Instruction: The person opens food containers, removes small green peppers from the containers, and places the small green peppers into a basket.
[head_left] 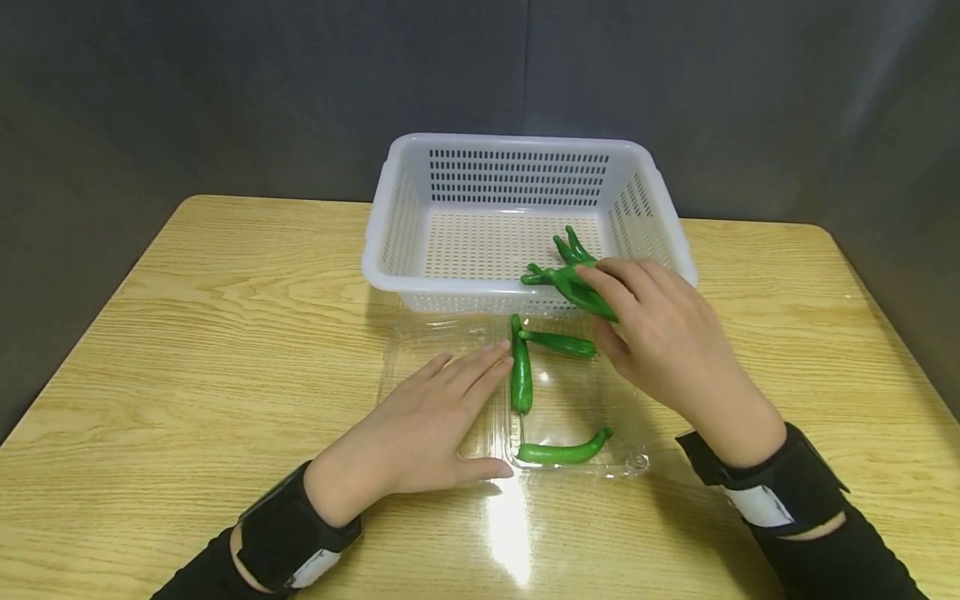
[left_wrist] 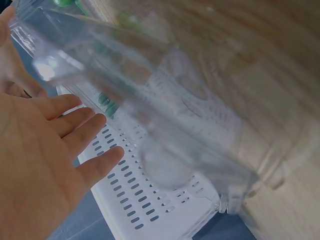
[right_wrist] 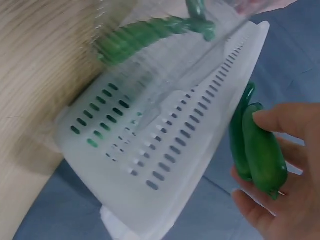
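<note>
My right hand (head_left: 660, 333) grips green peppers (head_left: 573, 289) over the front right rim of a white basket (head_left: 517, 143). In the right wrist view, two of these peppers (right_wrist: 265, 152) lie side by side between thumb and fingers. Before the basket lies an unfolded clear plastic clamshell box (head_left: 566, 408). Its right half holds an upright-lying pepper (head_left: 521, 375), a slanted pepper (head_left: 561, 344) and a curved pepper (head_left: 564, 452) near the front edge. My left hand (head_left: 420, 433) lies with extended fingers over the clamshell's left half, fingertips close to the middle fold.
More green peppers (head_left: 573, 244) show inside the basket at its right, partly hidden by the right hand. Everything stands on a wooden table (head_left: 225, 350). A dark panel (head_left: 262, 92) rises behind the table's back edge.
</note>
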